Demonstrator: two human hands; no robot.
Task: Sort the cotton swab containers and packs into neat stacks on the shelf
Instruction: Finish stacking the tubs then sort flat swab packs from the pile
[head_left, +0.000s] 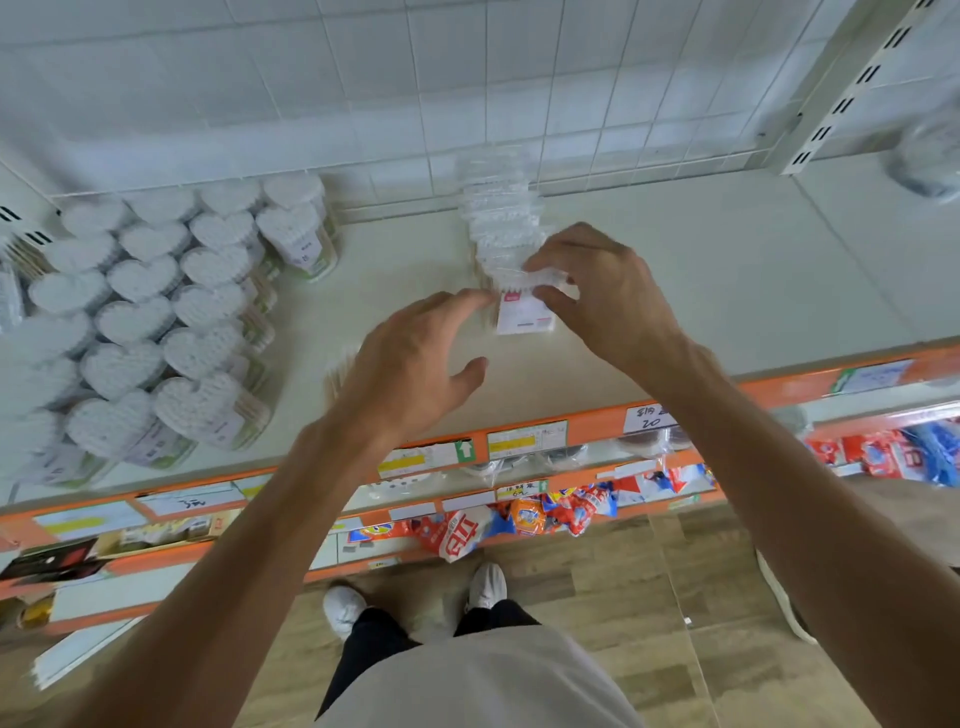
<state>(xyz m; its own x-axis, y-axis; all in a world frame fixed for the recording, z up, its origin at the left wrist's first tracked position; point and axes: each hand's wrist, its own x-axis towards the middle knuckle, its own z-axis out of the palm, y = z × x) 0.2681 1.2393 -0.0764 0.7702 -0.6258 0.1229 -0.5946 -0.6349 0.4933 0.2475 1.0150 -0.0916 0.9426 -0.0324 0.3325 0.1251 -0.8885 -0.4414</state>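
Both forearms reached over the shelf (675, 249). Right hand (608, 296) pinched the front cotton swab pack (524, 312) in a row of packs (498, 218) mid-shelf; left hand (415, 358), fingers spread, touched its edge. Heart-shaped swab containers (156, 317) stood stacked far left.

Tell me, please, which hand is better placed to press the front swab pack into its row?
Right. The right hand already grips the front swab pack at the row of packs, thumb beneath it. The left hand is open beside it, fingertips only near its edge.
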